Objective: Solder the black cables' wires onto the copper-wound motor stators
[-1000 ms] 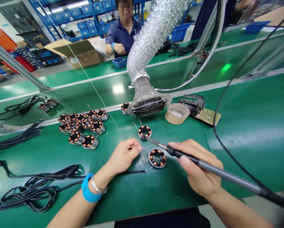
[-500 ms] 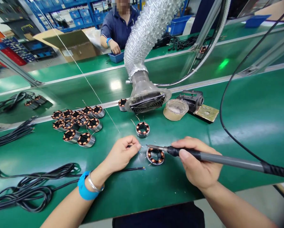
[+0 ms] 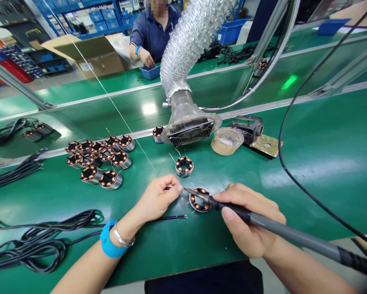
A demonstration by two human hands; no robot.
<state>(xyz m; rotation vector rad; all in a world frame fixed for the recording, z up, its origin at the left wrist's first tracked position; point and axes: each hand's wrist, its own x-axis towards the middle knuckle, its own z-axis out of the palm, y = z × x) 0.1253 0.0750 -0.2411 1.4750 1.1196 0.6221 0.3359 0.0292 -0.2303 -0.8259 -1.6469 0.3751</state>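
Note:
My right hand [image 3: 251,220] grips a soldering iron [image 3: 263,224] by its black sleeve, tip pointing left. The tip is close to the fingertips of my left hand [image 3: 159,198], which is pinched on the end of a black cable [image 3: 168,188]; the thin wires there are mostly hidden. Under the iron's shaft a copper-wound motor stator [image 3: 201,207] rests on the green bench, partly covered by the iron. A second stator [image 3: 184,167] with upright wire ends stands behind it. Below my left hand lies another black cable [image 3: 174,217] with bared coloured wire ends.
A cluster of stators [image 3: 110,179] stands at left, with coiled black cables [image 3: 45,245] nearer me. A fume extractor hood [image 3: 192,130] hangs over the bench. Right of it are a round tan block [image 3: 227,142] and an iron stand [image 3: 251,126]. A co-worker [image 3: 153,36] sits opposite.
My right hand has moved slightly left and down, bringing the iron's tip closer to my left fingertips and tilting its handle lower. My left hand has stayed almost still.

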